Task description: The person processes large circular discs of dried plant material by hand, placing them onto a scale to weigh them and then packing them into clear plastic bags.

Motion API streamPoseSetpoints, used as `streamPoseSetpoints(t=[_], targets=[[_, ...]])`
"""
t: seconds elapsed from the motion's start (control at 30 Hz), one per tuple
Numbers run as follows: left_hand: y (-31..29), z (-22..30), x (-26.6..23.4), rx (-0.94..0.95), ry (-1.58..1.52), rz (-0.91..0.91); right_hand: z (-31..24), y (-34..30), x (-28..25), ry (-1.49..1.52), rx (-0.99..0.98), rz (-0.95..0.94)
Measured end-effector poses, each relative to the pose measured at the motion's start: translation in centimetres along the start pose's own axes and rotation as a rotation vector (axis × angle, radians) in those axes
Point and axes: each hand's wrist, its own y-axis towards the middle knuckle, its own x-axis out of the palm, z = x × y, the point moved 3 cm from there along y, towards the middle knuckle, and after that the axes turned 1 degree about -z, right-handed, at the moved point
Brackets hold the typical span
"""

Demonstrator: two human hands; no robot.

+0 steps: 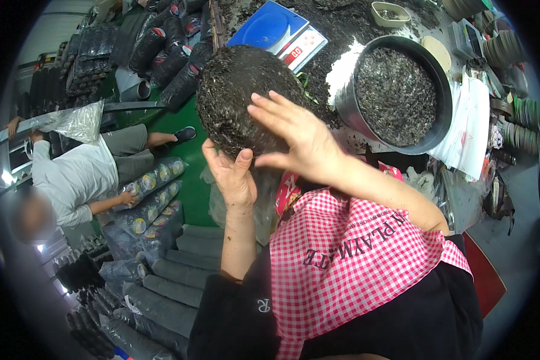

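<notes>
A large, rounded dark mass [241, 90] coated in dry dark flakes is raised in front of me at the table's left corner, partly blurred. It covers the near corner of a scale. My left hand [231, 177] cups its near lower edge, thumb up and palm towards the mass; part of the fingers is hidden under it. Over its right side lies my right hand [300, 135], fingers stretched and apart. To the right stands a dark round tub [445, 102] with loose dark flakes [396, 96] inside.
The blue-topped scale [267, 25] and a small cream dish [391, 23] stand on the flake-strewn table. White sheets [469, 129] lie beyond the tub. Stacked discs [504, 51] are at far right. At left, another person [90, 174] reaches among wrapped rolls [147, 186]; dark rolls [177, 279] cover the floor nearby.
</notes>
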Motion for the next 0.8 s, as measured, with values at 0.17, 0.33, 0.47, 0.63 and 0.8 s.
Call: streamPoseSetpoints(t=[0.17,0.33,0.47,0.63,0.8], targets=[[-1.3,-0.5,2.5,-0.078,-0.147,0.021,-0.2,-0.9,-2.4,-0.012,-0.067,-0.011],[-1.9,-0.6,3.4,-0.12,-0.092,-0.036,-0.4,-1.1,-4.5,0.221,0.061,0.04],[-2.1,-0.5,3.4,-0.034,-0.078,-0.088,-0.7,-0.9,-6.3,0.258,0.001,-0.012],[-2.2,-0.2,5.3,0.008,-0.056,-0.13,-3.0,-1.9,-7.9,-0.035,-0.198,0.036],[-2.0,-0.4,5.3,0.029,0.065,-0.138,-3.2,-2.9,-9.3,-0.273,-0.224,0.129]])
